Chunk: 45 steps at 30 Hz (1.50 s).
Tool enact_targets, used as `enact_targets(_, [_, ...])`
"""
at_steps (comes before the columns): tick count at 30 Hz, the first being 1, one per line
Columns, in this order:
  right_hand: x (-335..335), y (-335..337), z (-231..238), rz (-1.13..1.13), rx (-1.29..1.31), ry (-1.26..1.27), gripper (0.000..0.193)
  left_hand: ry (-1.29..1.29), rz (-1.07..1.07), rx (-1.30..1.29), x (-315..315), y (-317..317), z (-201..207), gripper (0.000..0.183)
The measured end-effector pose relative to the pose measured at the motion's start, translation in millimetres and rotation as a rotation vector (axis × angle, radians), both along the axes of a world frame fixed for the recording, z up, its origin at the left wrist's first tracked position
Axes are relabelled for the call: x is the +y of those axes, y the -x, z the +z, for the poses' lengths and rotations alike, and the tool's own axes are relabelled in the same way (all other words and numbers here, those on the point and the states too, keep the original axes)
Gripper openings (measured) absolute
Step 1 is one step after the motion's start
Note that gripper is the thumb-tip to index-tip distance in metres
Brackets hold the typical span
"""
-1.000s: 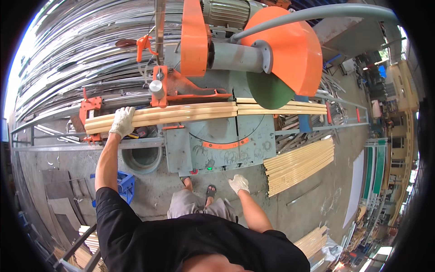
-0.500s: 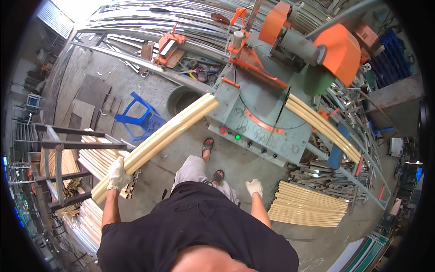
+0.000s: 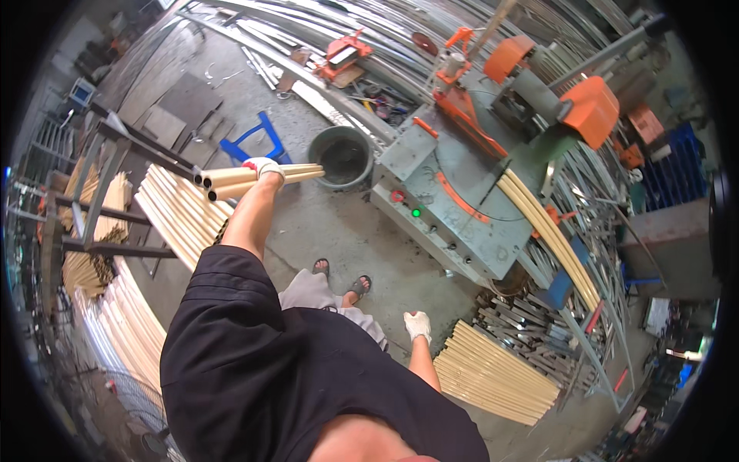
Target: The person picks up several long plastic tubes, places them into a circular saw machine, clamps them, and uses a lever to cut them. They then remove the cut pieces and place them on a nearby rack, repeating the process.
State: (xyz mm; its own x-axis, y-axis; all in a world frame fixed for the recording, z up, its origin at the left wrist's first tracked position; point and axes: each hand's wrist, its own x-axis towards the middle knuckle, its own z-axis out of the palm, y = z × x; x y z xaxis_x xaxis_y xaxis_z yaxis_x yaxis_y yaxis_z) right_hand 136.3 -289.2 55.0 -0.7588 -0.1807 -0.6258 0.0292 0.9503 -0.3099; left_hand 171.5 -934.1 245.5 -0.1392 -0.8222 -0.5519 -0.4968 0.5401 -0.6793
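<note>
Left hand: the white-gloved left hand (image 3: 263,169) is raised at arm's length and closed around a short bundle of cream-coloured round tubes (image 3: 258,179), whose open ends face the person's left.
Bundle position: the bundle is held roughly level in the air, above the concrete floor (image 3: 339,231), between a slanting stack of long cream tubes (image 3: 181,215) and a round dark grey bucket (image 3: 342,157).
Right hand: the white-gloved right hand (image 3: 417,324) is hung low beside the hip; nothing is held in it, and the fingers appear loosely curled, though how far cannot be told.
Near the right hand: a flat pile of cut cream tubes (image 3: 493,376) is laid on the floor just beside it.
Machine: a grey-green metal saw bench (image 3: 454,208) is set ahead of the person, with an orange blade guard (image 3: 591,108) over it and more long cream tubes (image 3: 550,235) lying across its right side.
Left side: a dark steel rack (image 3: 92,200) is seen with further cream tubes stacked in and under it.
Other items: a blue metal stand (image 3: 250,142) is placed near the bucket.
Feet: dark sandals (image 3: 340,279) are worn.
</note>
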Motion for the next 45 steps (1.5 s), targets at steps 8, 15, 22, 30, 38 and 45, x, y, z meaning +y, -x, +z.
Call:
enact_targets(8, [-9, -52, -2, 0.075, -0.408, -0.003, 0.040, -0.170, 0.667, 0.514, 105, -325, 3, 0.059])
enact_targets(15, [-52, 11, -73, 0.332, -0.408, -0.040, 0.022, 0.112, 1.168, 0.863, 283, -506, 8, 0.062])
enact_targets(22, [-282, 37, 51, 0.374, -0.301, -0.050, 0.020, 0.507, 1.546, 1.107, 204, -539, -19, 0.067])
enact_targets(30, [-471, -23, 65, 0.482, -0.225, 0.142, 0.024, 0.765, 1.625, 1.119, -102, -579, -151, 0.060])
enact_targets(38, [-518, -78, 108, 0.535, -0.236, -0.219, 0.028, 0.808, 1.659, 1.033, -276, -626, -224, 0.065])
enact_targets(45, [-525, -83, 106, 0.388, -0.253, -0.297, 0.027, 0.344, 1.295, 0.649, -308, -628, -280, 0.076])
